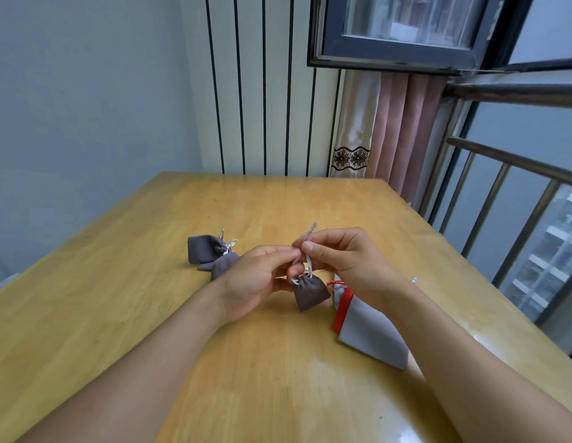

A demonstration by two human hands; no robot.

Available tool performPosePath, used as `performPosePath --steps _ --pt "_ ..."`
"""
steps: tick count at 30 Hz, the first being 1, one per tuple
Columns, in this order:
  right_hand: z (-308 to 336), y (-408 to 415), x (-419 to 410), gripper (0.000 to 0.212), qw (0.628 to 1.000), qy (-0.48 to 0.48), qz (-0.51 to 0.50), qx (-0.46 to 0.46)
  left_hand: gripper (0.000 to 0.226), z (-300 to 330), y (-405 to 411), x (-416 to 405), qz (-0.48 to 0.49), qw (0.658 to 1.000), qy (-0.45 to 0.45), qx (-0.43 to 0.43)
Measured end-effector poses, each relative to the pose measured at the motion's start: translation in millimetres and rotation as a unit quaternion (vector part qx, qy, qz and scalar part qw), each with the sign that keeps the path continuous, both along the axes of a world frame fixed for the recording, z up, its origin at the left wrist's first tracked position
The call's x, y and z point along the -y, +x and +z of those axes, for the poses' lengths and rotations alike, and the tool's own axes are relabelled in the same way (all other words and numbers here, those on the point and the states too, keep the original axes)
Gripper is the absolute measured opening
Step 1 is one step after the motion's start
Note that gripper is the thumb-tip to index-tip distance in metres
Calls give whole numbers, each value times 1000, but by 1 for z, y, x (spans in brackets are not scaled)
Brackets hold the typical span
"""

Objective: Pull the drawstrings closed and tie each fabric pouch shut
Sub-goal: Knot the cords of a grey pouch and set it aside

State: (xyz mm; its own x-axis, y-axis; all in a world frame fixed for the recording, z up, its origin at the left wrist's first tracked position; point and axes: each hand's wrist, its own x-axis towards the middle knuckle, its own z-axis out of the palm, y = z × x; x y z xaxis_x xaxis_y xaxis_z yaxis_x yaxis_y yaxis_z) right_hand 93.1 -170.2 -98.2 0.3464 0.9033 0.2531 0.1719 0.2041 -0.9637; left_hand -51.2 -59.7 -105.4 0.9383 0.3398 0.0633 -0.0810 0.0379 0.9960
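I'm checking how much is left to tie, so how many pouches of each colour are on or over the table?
Dark grey pouches: 3, one held up by its cord in both hands, two lying together on the table
Light grey pouch with red trim: 1, partly behind the right forearm
Total: 4 in view

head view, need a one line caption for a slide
Both hands, left hand and right hand, tie the drawstring of a small gray pouch above a wooden table.
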Motion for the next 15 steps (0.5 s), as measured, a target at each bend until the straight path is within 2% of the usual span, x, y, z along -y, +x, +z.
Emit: performPosePath --steps 2,5,9,11,15 --pt "1 -1 0 26 1000 2 -9 -8 16 1 0 1 -6 1000 9 -2" --pt "3 -2 0 20 1000 1 3 -16 15 -4 2 6 44 996 74 -17" --pt "2 -2 0 15 999 16 -33 -24 29 -4 4 6 84 994 75 -14" --pt "1 -2 -1 8 997 27 -66 -20 30 -2 4 5 90 994 65 -12" --pt "-1 -7 -3 7 995 23 -84 -47 30 -2 3 8 81 994 66 -17"
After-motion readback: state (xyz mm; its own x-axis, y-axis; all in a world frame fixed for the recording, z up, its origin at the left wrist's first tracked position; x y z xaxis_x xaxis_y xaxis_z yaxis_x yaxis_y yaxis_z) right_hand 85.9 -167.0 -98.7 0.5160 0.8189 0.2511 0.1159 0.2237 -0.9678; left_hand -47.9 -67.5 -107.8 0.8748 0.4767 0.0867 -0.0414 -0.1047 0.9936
